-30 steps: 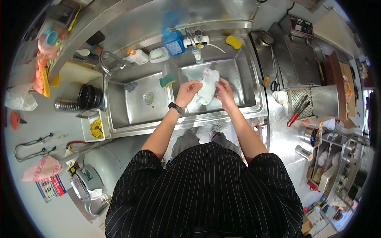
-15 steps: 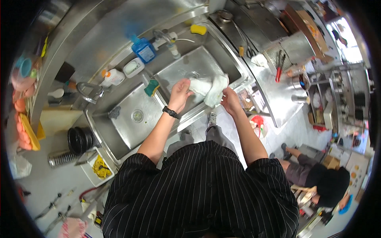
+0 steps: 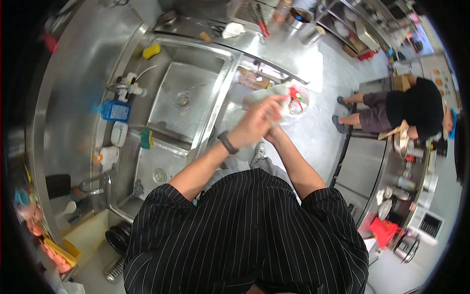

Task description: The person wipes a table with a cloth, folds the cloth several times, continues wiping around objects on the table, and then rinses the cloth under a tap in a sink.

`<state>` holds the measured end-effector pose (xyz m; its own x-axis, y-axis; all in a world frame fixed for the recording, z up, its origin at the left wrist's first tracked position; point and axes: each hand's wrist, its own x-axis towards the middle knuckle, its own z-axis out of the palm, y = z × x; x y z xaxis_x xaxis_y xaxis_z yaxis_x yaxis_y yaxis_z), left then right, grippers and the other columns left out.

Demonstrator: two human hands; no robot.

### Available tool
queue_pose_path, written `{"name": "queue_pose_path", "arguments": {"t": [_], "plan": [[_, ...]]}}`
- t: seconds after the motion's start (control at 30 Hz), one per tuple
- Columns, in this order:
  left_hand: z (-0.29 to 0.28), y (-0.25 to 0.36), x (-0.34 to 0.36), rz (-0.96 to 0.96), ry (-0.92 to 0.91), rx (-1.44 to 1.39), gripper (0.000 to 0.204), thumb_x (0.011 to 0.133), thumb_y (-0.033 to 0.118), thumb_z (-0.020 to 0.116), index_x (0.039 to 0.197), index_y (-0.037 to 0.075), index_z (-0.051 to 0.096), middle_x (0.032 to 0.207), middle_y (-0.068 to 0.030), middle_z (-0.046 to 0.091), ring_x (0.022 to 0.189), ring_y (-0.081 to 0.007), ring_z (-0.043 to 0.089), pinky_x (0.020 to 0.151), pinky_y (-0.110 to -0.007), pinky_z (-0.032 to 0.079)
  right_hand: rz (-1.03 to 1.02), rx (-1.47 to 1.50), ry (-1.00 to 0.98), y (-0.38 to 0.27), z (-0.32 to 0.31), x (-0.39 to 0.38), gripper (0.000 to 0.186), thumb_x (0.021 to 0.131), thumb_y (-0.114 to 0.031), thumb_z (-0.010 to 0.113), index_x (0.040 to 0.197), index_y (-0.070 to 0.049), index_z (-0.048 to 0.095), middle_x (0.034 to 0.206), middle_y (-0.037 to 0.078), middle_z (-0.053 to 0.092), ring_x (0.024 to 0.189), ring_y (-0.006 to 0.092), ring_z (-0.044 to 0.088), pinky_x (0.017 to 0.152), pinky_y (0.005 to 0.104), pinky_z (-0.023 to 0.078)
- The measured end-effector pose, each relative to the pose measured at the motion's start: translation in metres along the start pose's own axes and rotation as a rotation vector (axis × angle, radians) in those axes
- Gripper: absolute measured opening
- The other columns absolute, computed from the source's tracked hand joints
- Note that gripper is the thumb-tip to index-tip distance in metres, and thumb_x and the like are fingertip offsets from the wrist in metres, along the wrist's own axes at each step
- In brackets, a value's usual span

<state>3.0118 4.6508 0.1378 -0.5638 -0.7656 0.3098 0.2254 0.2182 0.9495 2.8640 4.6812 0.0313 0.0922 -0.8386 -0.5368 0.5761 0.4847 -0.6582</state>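
A damp white cloth, smeared by motion, is beyond my hands, past the sink's right edge and above the floor. My left hand, with a dark band on its wrist, is closed against the cloth, its fingers curled and blurred. My right hand comes in just below and right of it. The left hand covers its fingers, so its grip does not show. Behind the cloth, on the floor, stands a round bin with red and white waste in it.
To the left lies a steel double sink with a yellow sponge, a blue bottle and a green scrub sponge. Red-handled tongs lie on the counter. Another person works at the right.
I have turned right, so the sink now lies to my left. The cloth has left the basin area and is above the floor by the bin. My hands have come together, left over right.
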Motion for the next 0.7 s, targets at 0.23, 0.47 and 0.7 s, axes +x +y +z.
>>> {"name": "queue_pose_path", "arguments": {"t": [0.23,0.47,0.7], "plan": [[0.096,-0.024,0.047,-0.16,0.006,-0.939,0.048,0.109,0.032,0.043,0.144,-0.001,0.045,0.152,-0.019,0.046,0.136,-0.0342,0.051,0.116,-0.046,0.04,-0.367,0.626,-0.131,-0.025,-0.074,-0.036,0.049,0.105,-0.044,0.05,0.143,-0.013,0.049,0.138,0.006,0.057,0.118,0.0187,0.058,0.1,0.0376,0.051],[0.238,-0.088,0.1,-0.399,0.096,-0.682,0.046,0.108,0.023,0.043,0.149,0.002,0.044,0.139,-0.0198,0.059,0.126,-0.0299,0.058,0.112,-0.039,0.042,-0.62,0.812,-0.052,-0.071,-0.146,-0.073,0.045,0.108,-0.038,0.045,0.144,-0.011,0.048,0.142,0.008,0.054,0.125,0.0195,0.054,0.106,0.0385,0.047],[0.338,-0.113,0.111,-0.047,-0.228,0.345,0.053,0.096,0.018,0.06,0.146,0.004,0.05,0.148,-0.0251,0.051,0.139,-0.0372,0.048,0.116,-0.039,0.036,-0.738,0.657,0.107,-0.111,-0.269,-0.13,0.044,0.109,-0.037,0.043,0.144,-0.01,0.048,0.141,0.01,0.054,0.125,0.0207,0.054,0.107,0.0362,0.045]]}}
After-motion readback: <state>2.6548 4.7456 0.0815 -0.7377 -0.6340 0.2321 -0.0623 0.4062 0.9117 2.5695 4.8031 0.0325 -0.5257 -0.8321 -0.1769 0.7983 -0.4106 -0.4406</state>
